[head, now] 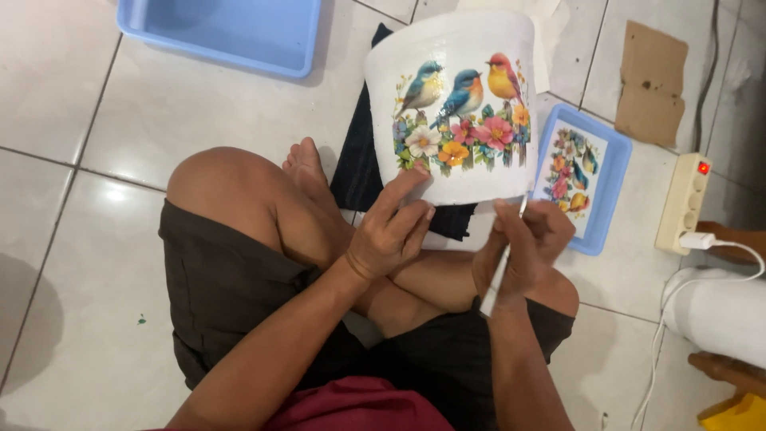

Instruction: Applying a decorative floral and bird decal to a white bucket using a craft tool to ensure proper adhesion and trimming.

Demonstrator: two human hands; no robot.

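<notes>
Floor: pale tiled floor [96, 104], where a person sits cross-legged in dark shorts.
Pot: a large white pot [455, 72], lying tilted on its side on a black cloth [363, 160] in front of the knees, shows three painted birds above a row of flowers.
Blue tub: a light-blue plastic tub [231, 32] sits well apart at the upper left.
Small tray: a blue tray [618, 172] carrying a sheet of bird and flower pictures lies just beside the pot on its right.
Left hand: the left hand [391, 235], fingers loosely spread, presses against the pot's lower wall below the flowers.
Right hand: the right hand [523, 239] is pinched around a thin white brush [501, 267], its tip at the pot's lower edge.
Power strip: a cream power strip [682, 203] with a red light lies at the right.
</notes>
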